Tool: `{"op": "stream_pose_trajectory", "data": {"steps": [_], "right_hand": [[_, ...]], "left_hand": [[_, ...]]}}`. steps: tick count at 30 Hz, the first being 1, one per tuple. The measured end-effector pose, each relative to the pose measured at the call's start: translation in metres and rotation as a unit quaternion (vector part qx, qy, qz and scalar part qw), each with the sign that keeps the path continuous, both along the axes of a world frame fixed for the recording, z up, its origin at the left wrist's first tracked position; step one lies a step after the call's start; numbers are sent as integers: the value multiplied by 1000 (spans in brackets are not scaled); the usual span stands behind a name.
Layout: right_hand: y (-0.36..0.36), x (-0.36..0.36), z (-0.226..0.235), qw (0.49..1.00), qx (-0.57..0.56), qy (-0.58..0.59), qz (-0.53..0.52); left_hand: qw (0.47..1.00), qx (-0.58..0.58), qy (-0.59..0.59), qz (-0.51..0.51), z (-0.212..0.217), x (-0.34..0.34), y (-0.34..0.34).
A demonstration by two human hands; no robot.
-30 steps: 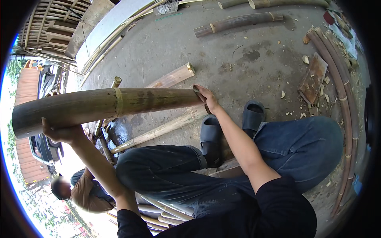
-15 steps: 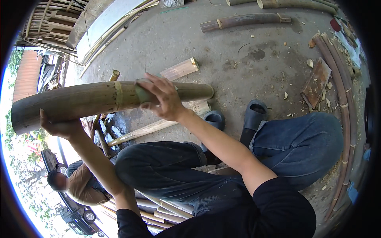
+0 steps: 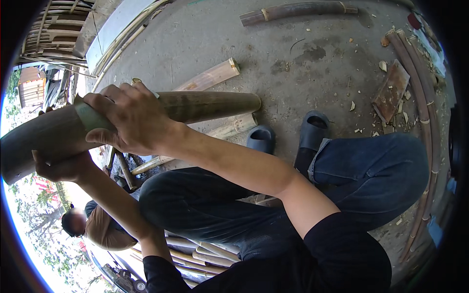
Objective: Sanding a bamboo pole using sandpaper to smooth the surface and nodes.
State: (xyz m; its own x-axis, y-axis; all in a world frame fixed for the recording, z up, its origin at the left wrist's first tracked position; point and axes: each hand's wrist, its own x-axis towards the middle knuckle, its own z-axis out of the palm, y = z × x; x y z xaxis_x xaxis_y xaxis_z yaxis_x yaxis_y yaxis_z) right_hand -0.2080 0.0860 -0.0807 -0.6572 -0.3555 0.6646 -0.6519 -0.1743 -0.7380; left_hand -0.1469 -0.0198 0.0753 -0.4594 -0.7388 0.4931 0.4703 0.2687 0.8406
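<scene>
A thick brown bamboo pole (image 3: 210,103) slants across in front of me, its near-left end raised and its other end low over the floor. My left hand (image 3: 66,167) grips the raised end from below, thumb up along its side. My right hand (image 3: 134,117) wraps over the top of the pole, pressing a bent green sheet (image 3: 90,116) that looks like sandpaper against the bamboo. The sheet's far part is hidden under my fingers. Both hands are closed, the right one closer to the raised end than to the low end.
Split bamboo (image 3: 210,75) and a pale pole (image 3: 220,132) lie beyond my knees. A dark bamboo length (image 3: 303,13) lies at the back. Long poles (image 3: 424,122) and a rusty plate (image 3: 391,92) are at right among chips. Another person (image 3: 105,227) crouches at lower left.
My right hand and the green sheet have slid left along the pole toward its raised end. That end has shifted left and slightly lower; my left hand moved with it.
</scene>
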Motion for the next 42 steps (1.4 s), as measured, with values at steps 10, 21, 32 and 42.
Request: {"op": "stream_pose_trajectory", "data": {"steps": [10, 21, 32, 42], "right_hand": [[162, -49, -318, 961, 171, -192, -99], [47, -20, -17, 999, -26, 13, -26], [107, -26, -203, 993, 31, -83, -74], [81, -46, -145, 983, 11, -168, 68]], "left_hand": [[1000, 16, 6, 11, -7, -2, -36], [997, -47, -9, 57, 4, -22, 17], [998, 8, 4, 64, -2, -15, -3], [999, -4, 14, -36, -4, -14, -7]]}}
